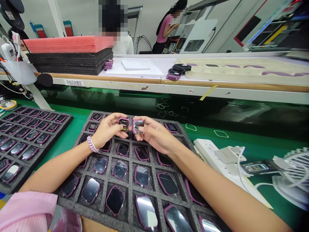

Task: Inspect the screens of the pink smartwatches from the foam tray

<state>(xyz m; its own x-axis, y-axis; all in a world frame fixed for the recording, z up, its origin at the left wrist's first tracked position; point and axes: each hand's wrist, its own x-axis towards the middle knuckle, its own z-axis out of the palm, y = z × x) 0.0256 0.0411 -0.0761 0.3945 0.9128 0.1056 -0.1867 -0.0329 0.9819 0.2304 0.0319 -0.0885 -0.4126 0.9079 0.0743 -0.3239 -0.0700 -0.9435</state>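
My left hand (107,130) holds a purple-cased smartwatch body (124,124) with its screen lit. My right hand (154,133) grips a second purple smartwatch body (138,126), held right beside the first, almost touching it. Both hands hover over the far rows of a grey foam tray (130,180) whose square pockets hold several more purple watch bodies with dark screens. A pale purple hair tie circles my left wrist.
A second foam tray (26,135) of watch bodies lies at left. A white power strip (212,151), cables, a phone (259,167) and a small fan (295,174) sit at right. Beyond the green belt a shelf carries foam sheets (70,58) and watches. Two people are behind it.
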